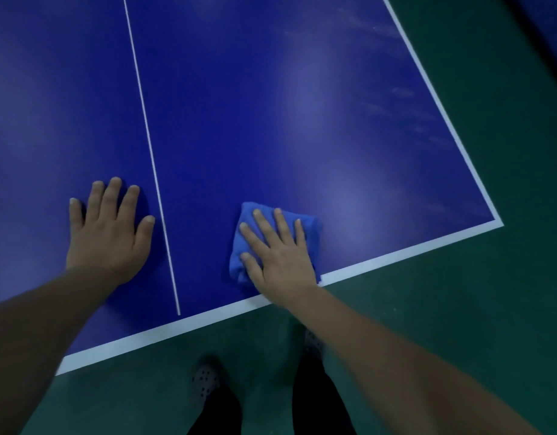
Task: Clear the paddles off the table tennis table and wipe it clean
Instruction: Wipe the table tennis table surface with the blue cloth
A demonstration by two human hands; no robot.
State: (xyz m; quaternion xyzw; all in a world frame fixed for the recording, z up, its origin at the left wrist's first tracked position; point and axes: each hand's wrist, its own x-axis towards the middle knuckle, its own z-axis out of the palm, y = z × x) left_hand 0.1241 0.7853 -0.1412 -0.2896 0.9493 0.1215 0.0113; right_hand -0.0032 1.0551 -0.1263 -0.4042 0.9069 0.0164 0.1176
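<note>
A dark green floor [459,309] with a matte, faintly mottled surface fills the near part of the scene and runs up the right side toward the far end. Soft overhead light falls unevenly, leaving the floor brighter on the right and dimmer toward the near left. At the far right corner a dark blue-black shape [547,36] crosses the floor on a slant, too blurred and cropped to identify, possibly another piece of furniture.

cloth [249,221] partly under right hand [280,262], table [271,120] cropped
</note>
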